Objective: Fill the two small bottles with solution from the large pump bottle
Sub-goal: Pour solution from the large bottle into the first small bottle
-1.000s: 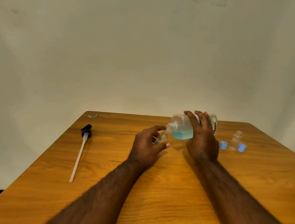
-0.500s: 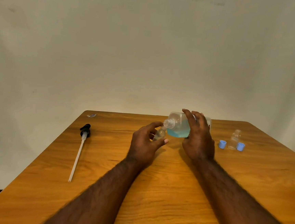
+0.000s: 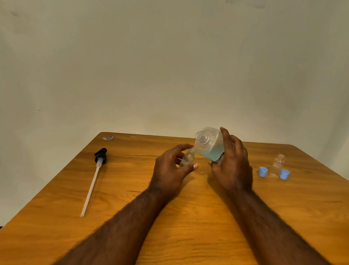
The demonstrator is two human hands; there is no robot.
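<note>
My right hand (image 3: 232, 167) grips the large clear bottle (image 3: 209, 145), which holds pale blue solution and has no pump on it. The bottle is tilted, its open neck turned toward me and to the left. My left hand (image 3: 170, 170) holds a small clear bottle (image 3: 187, 158) tilted just below and left of that neck. A second small clear bottle (image 3: 277, 165) stands upright and uncapped at the right of the table. Two blue caps lie beside it, one (image 3: 262, 171) on its left and one (image 3: 284, 174) on its right.
The black pump head with its long white tube (image 3: 95, 174) lies on the left of the wooden table (image 3: 192, 229). A small scrap (image 3: 108, 138) sits at the far left corner. A plain wall stands behind the table.
The large bottle has been raised from nearly level to more upright, its neck swinging up and toward me. Both hands drifted slightly left. The small bottle stays in my left hand.
</note>
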